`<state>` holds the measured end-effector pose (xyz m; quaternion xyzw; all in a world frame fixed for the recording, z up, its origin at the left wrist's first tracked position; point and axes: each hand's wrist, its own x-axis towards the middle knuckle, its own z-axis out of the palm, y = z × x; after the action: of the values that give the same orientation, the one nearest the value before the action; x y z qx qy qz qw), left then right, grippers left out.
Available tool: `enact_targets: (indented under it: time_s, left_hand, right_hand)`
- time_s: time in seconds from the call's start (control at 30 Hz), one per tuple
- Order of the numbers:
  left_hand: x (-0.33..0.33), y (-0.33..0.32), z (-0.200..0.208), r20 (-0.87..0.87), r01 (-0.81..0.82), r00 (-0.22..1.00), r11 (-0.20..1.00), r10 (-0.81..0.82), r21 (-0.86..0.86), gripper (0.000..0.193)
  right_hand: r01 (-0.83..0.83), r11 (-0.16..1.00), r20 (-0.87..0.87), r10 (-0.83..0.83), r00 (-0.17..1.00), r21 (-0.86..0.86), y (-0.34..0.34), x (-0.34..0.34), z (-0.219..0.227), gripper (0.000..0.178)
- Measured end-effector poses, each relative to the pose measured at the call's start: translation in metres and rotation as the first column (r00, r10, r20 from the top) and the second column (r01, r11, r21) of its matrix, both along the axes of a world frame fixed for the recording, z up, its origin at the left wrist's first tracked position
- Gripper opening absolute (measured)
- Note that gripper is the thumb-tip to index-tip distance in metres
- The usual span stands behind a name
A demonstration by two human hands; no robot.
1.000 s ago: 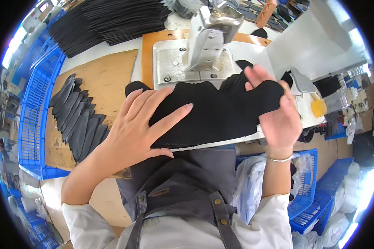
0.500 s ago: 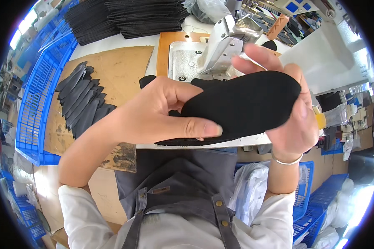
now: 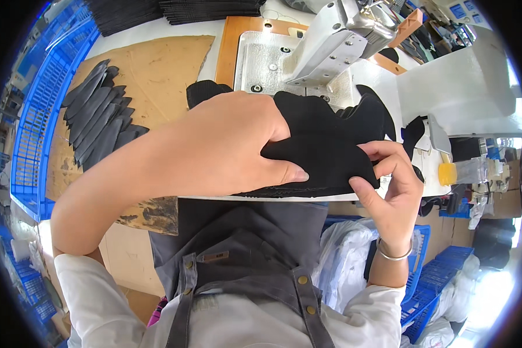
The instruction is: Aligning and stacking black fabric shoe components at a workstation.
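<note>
Between my hands lies an oval black fabric piece [image 3: 319, 158], low over other black cut pieces [image 3: 325, 116] at the table's front edge. My left hand [image 3: 238, 145] is closed on its left end, thumb on top and most fingers hidden. At the right end, my right hand [image 3: 394, 185] pinches the fabric between thumb and fingers. Just beyond stands a white sewing machine [image 3: 330, 49], its needle area close behind the black pieces.
Grey leaf-shaped pieces [image 3: 101, 113] overlap on a brown cardboard sheet [image 3: 156, 64] at the left, beside a blue basket [image 3: 32, 151]. Black stacks [image 3: 209, 8] stand at the back. A clear bottle with a yellow cap [image 3: 446, 174] is at the right, near the table edge.
The black fabric piece has come down and tilted less, onto the other pieces. My right hand, earlier spread around its far end, has lowered and now pinches its right end.
</note>
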<state>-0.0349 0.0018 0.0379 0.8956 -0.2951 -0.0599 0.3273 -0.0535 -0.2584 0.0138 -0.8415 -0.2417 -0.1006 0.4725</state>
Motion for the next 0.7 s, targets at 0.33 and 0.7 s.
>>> enact_targets:
  time_s: [0.33, 0.7]
  left_hand:
    - [0.0029, -0.0038, 0.0055, -0.133, -0.003, 0.991, 0.997, 0.013, 0.071, 0.062]
    - [0.0006, -0.0022, 0.0025, 0.008, 0.03, 1.0, 0.999, -0.03, 0.033, 0.06]
  right_hand:
    - [0.013, 0.999, 0.012, -0.012, 1.0, -0.04, -0.0015, -0.0018, -0.0056, 0.026]
    - [0.016, 0.999, 0.021, -0.015, 1.0, -0.042, -0.0006, -0.001, -0.0068, 0.025]
